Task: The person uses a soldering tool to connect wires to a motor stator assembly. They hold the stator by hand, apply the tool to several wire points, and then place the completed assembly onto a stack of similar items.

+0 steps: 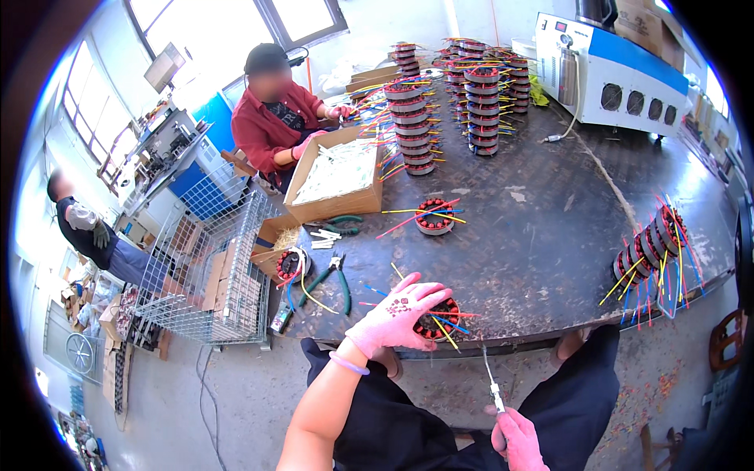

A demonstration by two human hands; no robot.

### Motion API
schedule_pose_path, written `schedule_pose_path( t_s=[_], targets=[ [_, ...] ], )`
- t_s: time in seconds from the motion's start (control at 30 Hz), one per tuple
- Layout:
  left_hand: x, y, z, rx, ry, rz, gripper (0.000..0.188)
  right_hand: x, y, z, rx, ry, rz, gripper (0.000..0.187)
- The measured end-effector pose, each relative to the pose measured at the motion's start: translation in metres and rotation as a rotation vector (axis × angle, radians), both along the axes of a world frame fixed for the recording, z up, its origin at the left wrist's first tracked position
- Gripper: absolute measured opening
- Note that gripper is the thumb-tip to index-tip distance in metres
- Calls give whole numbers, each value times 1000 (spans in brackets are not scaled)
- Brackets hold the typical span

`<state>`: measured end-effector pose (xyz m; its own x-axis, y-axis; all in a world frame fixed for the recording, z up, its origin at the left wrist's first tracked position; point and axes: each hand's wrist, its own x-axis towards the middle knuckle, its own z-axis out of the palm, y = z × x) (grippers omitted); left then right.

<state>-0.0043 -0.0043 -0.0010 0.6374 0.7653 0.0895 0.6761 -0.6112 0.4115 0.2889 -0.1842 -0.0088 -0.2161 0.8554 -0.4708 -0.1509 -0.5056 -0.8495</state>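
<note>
My left hand (399, 315), in a pink glove, grips a stator (446, 322) with red windings at the table's front edge. Blue, yellow and red wire leads stick out of it around my fingers. Below the edge, above my lap, my right hand (518, 441) is closed around a slim tool (495, 391) with a white collar and a long thin metal shaft pointing up toward the table. The tool's tip is apart from the stator. A second stator (435, 217) lies flat farther back. Left of my left hand are green-handled pliers (336, 271) and a stator with white leads (292, 265).
Stacks of stators (411, 129) stand at the back, and a row of them leans over at the right (650, 245). A co-worker in a red shirt (271, 118) sits behind a cardboard box (334, 177). A wire cage (208, 263) flanks the table; a white-and-blue machine (613, 78) stands back right.
</note>
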Motion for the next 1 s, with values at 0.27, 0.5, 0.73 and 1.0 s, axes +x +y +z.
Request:
schedule_pose_path(
  t_s=[0.27,0.5,0.73,1.0],
  targets=[
    [-1,-2,-1,56,27,14,100,0,-1,-1,18,5,-15,32],
    [1,0,0,14,7,14,101,1,1,1,4,0,-7,32],
    [-1,-4,7,87,56,49,101,-2,2,2,22,8,9,33],
    [4,4,9,75,2,28,101,11,4,-16,-134,140,-26,35]
  ],
)
